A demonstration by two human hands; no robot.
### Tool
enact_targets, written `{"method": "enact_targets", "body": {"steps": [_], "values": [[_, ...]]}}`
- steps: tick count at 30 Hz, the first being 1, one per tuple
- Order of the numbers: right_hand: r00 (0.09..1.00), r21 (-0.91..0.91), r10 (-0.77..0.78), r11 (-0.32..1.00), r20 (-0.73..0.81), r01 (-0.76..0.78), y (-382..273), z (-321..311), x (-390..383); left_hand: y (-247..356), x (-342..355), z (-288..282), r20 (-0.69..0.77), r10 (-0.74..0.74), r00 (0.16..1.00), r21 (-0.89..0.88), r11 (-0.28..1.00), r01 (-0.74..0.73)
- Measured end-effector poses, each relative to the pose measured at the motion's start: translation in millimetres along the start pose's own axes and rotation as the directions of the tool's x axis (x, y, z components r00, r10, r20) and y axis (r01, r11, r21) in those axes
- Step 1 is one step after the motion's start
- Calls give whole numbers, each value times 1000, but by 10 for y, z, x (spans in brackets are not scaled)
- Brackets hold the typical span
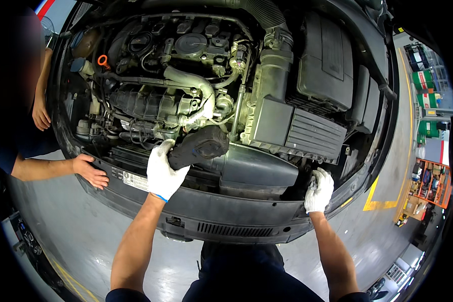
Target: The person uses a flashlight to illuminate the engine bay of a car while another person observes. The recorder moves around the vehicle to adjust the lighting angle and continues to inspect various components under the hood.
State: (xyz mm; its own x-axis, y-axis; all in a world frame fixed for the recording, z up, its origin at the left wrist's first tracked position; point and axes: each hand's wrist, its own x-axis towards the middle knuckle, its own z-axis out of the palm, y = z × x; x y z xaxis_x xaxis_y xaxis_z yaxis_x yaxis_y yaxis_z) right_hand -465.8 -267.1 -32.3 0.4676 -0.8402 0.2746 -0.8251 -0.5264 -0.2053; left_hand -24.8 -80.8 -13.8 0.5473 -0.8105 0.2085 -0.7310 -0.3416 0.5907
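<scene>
Grey workshop floor point(171, 274) surrounded the open engine bay point(231, 201). At its seven o'clock, the gloved left hand point(164, 173) was closed on a chunky black part point(202, 146); at four, the right hand point(319, 192) curled, its contents unclear. Handling that part seemed the step underway; the next move probably called for a steady left grip.

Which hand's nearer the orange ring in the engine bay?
Left. The left hand is below and right of the orange ring in the picture; the right hand is much farther right, beyond the ribbed black box.
</scene>
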Motion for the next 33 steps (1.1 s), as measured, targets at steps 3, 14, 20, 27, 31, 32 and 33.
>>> {"method": "enact_targets", "body": {"steps": [3, 14, 20, 27, 31, 32, 33], "values": [[1000, -10, 20, 1000, -12, -20, -16, -40, -18, 57, 41, -8, 14, 82, 997, 49, 995, -82], [997, 14, 73, 997, -14, -73, 25, -3, -30, 225, 36, 0, 103, -200, 974, 23, 980, 199], [994, 32, 109, 994, -25, -108, 4, -12, -58, 238, 22, 15, 80, -225, 971, 64, 973, 220], [997, 44, 62, 997, -36, -60, 43, -14, -59, 206, 16, 17, 103, -249, 963, 40, 968, 246], [996, 62, 49, 997, -77, -44, 26, -12, -98, 238, 10, -8, 130, -309, 942, 111, 949, 295], [994, 69, 47, 997, -96, -40, 37, -2, -114, 252, -5, -16, 128, -304, 944, 120, 950, 289], [992, 76, 45, 996, -114, -37, 46, 5, -123, 262, -6, -7, 125, -302, 945, 122, 950, 287]]}}
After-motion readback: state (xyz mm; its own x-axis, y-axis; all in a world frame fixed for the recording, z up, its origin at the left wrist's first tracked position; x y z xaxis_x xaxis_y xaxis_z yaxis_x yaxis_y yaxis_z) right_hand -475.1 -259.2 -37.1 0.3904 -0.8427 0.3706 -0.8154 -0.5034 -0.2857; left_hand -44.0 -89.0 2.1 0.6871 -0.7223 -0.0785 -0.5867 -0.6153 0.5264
